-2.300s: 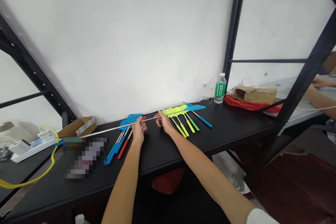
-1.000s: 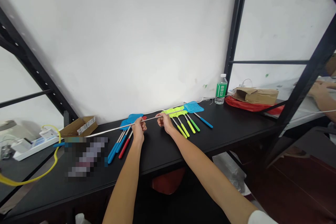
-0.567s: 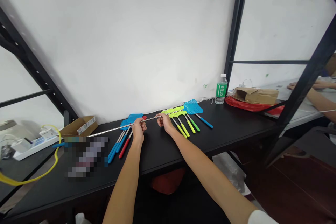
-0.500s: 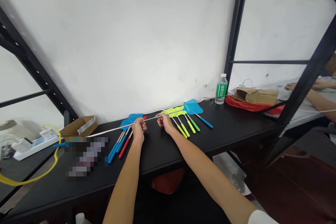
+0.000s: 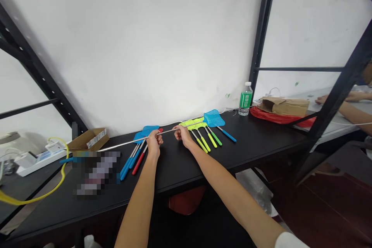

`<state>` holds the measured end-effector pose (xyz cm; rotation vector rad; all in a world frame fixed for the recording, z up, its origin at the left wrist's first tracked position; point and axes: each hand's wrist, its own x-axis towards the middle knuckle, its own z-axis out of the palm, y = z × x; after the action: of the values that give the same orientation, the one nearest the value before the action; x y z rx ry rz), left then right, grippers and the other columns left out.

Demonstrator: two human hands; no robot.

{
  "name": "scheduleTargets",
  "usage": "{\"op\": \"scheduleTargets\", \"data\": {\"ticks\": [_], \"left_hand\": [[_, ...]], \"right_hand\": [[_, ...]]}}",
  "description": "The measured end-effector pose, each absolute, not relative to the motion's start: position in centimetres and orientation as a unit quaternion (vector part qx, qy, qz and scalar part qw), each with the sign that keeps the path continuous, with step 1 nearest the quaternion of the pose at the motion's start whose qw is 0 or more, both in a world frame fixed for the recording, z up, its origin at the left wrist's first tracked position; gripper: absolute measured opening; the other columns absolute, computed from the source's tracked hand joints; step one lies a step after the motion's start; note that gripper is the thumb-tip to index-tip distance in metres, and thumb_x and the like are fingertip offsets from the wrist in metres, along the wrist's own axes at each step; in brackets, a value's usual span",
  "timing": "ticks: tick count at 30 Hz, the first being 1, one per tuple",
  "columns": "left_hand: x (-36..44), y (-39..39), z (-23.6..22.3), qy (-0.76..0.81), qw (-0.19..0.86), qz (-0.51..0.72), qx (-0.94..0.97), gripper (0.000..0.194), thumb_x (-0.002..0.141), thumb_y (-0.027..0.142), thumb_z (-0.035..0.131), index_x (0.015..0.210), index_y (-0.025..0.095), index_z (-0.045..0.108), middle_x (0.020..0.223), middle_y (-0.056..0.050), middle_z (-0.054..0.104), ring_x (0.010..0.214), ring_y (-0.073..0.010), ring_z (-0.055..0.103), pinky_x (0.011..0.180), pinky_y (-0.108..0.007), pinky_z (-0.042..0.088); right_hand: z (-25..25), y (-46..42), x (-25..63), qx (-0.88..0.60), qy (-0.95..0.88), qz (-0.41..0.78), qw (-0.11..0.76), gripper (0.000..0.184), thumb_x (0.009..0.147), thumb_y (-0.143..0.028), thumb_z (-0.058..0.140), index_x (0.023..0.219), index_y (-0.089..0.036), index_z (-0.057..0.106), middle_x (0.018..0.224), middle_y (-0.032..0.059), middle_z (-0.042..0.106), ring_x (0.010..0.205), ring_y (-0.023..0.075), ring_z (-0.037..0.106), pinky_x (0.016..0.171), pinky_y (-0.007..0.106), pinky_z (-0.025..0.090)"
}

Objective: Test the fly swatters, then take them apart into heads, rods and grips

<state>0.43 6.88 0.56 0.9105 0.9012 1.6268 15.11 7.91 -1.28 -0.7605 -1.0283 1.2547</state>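
A long telescopic fly swatter (image 5: 123, 144) stretches across the view, its metal rod drawn out. Its blue handle (image 5: 66, 160) is at the left, and the rod's right end reaches a blue mesh head (image 5: 213, 118). My left hand (image 5: 154, 142) is closed around the rod near its middle. A short way to the right, my right hand (image 5: 183, 135) is closed on the same rod. Left of my left hand lie blue swatters (image 5: 126, 166) and a red one (image 5: 138, 162). By my right hand lie several yellow-green swatters (image 5: 202, 144) and another blue handle (image 5: 228, 135).
A water bottle (image 5: 245, 100) stands by the wall. Further right are a torn cardboard box (image 5: 285, 106) and red plastic (image 5: 269, 116). At left are an open carton (image 5: 87, 139), a power strip (image 5: 42, 161), a yellow cable (image 5: 59, 186) and a blurred patch. Another person's arms show far right.
Both hands keep their grip on the swatter's rod in nearly the same place. The whole view has shifted very slightly.
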Motion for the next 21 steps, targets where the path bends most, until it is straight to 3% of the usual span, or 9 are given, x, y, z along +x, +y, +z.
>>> {"op": "scheduleTargets", "data": {"ticks": [21], "left_hand": [[0.43,6.8,0.66,0.365,0.516,0.676,0.38,0.015,0.062,0.03,0.06,0.067,0.019,0.052,0.042,0.009,0.034,0.035,-0.0056,0.028,0.038,-0.019,0.023]], "right_hand": [[-1.37,8.03,15.08,-0.327,-0.452,0.544,0.627,0.026,0.074,-0.041,0.051,0.074,-0.018,0.063,0.044,-0.0042,0.049,0.039,0.0099,0.04,0.042,0.023,0.029]]}}
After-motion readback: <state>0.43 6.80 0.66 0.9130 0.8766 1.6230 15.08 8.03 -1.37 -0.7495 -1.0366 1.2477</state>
